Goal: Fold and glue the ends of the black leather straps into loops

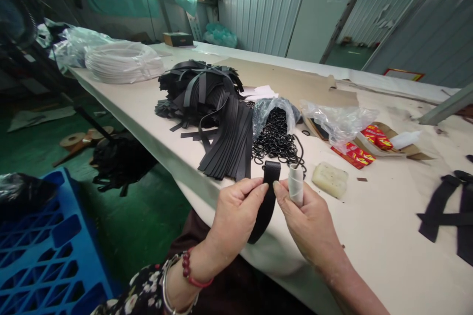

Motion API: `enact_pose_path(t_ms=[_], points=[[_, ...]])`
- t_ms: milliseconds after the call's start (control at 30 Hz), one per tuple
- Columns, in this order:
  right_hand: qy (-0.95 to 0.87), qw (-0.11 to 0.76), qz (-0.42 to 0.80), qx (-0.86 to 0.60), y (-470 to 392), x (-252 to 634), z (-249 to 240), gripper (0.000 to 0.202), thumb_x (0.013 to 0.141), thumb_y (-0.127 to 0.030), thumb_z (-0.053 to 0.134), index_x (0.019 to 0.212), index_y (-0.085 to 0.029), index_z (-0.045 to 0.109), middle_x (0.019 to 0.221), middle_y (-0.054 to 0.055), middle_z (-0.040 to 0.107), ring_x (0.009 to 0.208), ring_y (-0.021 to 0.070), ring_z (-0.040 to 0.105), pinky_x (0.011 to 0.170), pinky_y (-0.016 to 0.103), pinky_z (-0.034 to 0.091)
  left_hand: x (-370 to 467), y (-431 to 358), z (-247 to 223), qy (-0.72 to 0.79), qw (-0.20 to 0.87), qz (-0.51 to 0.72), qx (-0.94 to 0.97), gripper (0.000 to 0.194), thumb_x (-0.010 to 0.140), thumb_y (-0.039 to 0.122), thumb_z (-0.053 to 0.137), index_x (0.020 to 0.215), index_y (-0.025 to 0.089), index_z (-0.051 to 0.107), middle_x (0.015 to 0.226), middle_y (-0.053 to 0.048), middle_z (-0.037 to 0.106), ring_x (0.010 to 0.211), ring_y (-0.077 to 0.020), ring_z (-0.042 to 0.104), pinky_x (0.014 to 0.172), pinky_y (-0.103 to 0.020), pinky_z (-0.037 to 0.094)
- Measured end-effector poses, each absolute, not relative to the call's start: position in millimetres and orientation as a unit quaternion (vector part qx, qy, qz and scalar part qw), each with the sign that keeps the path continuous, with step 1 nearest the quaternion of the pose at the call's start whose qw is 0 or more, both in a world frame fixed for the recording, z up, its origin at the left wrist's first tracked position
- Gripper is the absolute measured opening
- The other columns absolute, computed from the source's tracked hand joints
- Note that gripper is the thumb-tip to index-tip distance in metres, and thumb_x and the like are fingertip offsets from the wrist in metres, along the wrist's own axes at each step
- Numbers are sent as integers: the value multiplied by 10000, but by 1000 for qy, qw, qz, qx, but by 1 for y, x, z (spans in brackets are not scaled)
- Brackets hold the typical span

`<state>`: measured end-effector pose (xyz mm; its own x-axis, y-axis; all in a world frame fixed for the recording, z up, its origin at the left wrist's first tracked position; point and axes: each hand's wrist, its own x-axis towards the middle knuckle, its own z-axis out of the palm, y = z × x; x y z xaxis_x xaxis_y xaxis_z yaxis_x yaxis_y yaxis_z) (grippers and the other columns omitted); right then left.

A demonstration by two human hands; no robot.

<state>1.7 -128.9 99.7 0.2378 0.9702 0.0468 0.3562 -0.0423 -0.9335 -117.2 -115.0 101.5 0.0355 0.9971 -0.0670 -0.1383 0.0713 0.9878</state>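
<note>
Between thumb and fingers, my left hand [234, 214] pinches a black webbing strap [272, 172] near its folded upper end. The strap's tail curves down behind that hand. My right hand [312, 226] pinches the strap's other edge and also grips a tool with a white-wrapped handle [295, 185] and a thin curved dark shank. Beyond the hands is a heap of small black metal rings [275, 140], spilling from a clear plastic bag [263, 108]. Left of it lies a fanned bundle of black straps [229, 140]. A yellowish waxy block [330, 179] rests right of the tool.
A pile of black strips [199, 88] and a coil of white tubing [121, 61] stand farther back on the table [388, 236]. Red boxes [375, 136] in an open carton and loose black straps [439, 206] lie right. A blue pallet [48, 251] is on the floor, left.
</note>
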Motion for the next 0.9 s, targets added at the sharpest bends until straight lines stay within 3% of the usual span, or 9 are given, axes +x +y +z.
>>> enact_pose_path(t_ms=[167,333,567,900], points=[[-426,458,497,-601,-125,6,91,333,743,-497,582,750,-167,534,468,-86,319,435,71,253,405,209,199,-113,-117,96,391,681,493,373,238,755,150,605,970,186,701,831,-7,734,821,-161,634,761,-243,479],[-340,463,603,-554,-124,12,83,380,696,-511,639,732,-159,501,458,-115,265,425,43,173,399,191,143,-114,-116,94,360,709,480,371,287,747,91,586,997,183,692,872,-20,733,859,-157,634,770,-228,468],[-307,458,624,-554,-124,19,74,471,670,-495,668,922,-114,551,474,-119,242,433,39,154,405,196,108,-117,-113,83,376,719,486,325,268,720,104,630,971,173,695,845,-23,726,779,-132,622,774,-229,456],[-305,441,617,-576,-129,22,67,478,639,-563,643,817,-133,536,447,-121,249,418,41,150,400,199,106,-113,-109,66,331,798,432,258,349,676,117,694,1023,148,682,984,-90,710,994,-209,595,990,-333,338]])
